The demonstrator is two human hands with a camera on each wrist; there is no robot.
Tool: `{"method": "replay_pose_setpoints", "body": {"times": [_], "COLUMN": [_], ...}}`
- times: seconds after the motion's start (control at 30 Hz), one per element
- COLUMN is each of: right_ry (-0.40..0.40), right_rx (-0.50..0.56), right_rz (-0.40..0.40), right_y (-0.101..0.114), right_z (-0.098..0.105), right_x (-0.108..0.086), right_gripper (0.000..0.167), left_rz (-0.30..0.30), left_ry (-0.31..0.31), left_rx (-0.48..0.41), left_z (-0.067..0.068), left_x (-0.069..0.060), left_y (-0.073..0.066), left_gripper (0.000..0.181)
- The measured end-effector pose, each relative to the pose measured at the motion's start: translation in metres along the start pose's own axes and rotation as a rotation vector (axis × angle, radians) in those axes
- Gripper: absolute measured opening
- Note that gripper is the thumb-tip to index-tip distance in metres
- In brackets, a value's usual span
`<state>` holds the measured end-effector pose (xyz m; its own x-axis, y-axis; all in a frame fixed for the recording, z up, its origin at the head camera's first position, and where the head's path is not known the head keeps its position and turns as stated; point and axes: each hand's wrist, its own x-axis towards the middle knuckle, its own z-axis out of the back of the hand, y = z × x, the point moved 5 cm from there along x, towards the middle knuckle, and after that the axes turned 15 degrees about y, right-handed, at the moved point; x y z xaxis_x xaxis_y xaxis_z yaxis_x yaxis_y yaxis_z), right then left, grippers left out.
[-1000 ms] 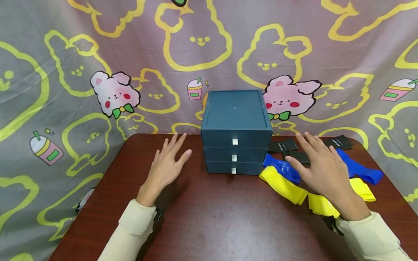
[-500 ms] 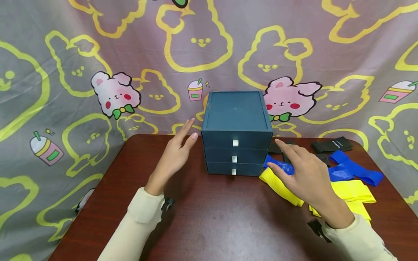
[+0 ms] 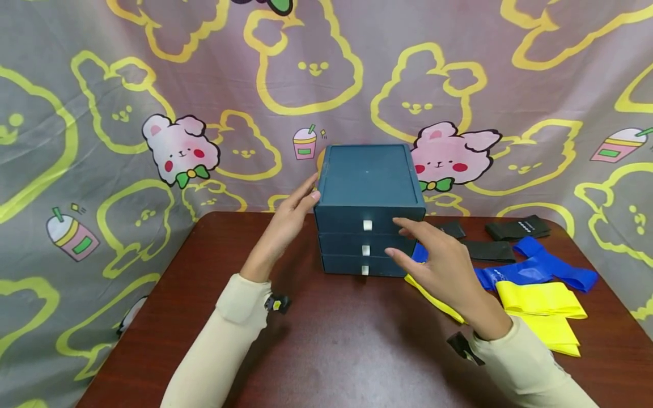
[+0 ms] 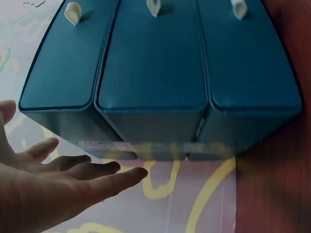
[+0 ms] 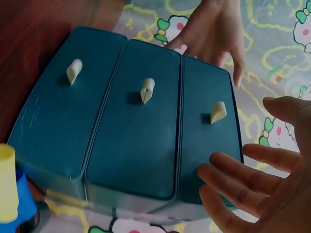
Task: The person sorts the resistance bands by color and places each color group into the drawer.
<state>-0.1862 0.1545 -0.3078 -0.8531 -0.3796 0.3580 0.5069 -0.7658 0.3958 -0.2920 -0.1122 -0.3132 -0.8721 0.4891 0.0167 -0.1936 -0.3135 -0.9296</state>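
A dark teal three-drawer box [image 3: 369, 175] stands at the back of the table, its drawers closed. Each drawer front carries a white pull tab [image 3: 367, 225]. My left hand [image 3: 280, 232] is beside the box's left wall, fingers extended; in the left wrist view a gap shows between the fingers [image 4: 104, 184] and the wall. My right hand [image 3: 446, 269] hovers in front of the drawers' right part, thumb and fingers spread and slightly bent, holding nothing. In the right wrist view its fingers [image 5: 243, 182] reach near the top drawer's tab [image 5: 218, 112].
Right of the box lie flat fabric-like bands: yellow ones [image 3: 541, 300], blue ones [image 3: 525, 272] and black ones [image 3: 517, 228]. My right hand partly covers them. A patterned curtain [image 3: 336, 68] hangs right behind the brown table [image 3: 326, 340].
Both hands have moved inward toward the box: the left hand rightward to its left side, the right hand leftward from above the bands to the drawer fronts. The box has stayed put.
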Motion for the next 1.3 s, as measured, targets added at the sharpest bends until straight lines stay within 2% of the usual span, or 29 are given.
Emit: {"method": "replay_pose_setpoints", "body": {"times": [0.17,0.4,0.53,0.8,1.1,1.3], "right_ry": [0.019,0.112,0.134,0.118,0.043,0.028], "right_rx": [0.094,0.277,0.326,0.387,0.473,0.528], "right_rz": [0.034,0.021,0.019,0.003,-0.002,-0.028], "right_y": [0.002,0.002,0.004,0.004,0.002,0.002], "right_z": [-0.007,-0.018,-0.022,-0.028,-0.032,-0.035], "right_x": [0.012,0.029,0.036,0.044,0.051,0.051], "right_gripper": [0.052,0.044,0.041,0.034,0.022,0.019], "left_rz": [-0.013,-0.016,-0.02,-0.039,-0.039,-0.032], "left_ry": [0.041,0.076,0.078,0.08,0.087,0.1], "left_rx": [-0.128,-0.177,-0.211,-0.218,-0.211,-0.219], "left_z": [-0.004,-0.006,-0.006,-0.007,-0.007,-0.008], "left_x": [0.009,0.015,0.018,0.022,0.023,0.022], "left_y": [0.001,0.004,0.005,0.007,0.006,0.007], "left_gripper": [0.057,0.054,0.055,0.056,0.056,0.057]}}
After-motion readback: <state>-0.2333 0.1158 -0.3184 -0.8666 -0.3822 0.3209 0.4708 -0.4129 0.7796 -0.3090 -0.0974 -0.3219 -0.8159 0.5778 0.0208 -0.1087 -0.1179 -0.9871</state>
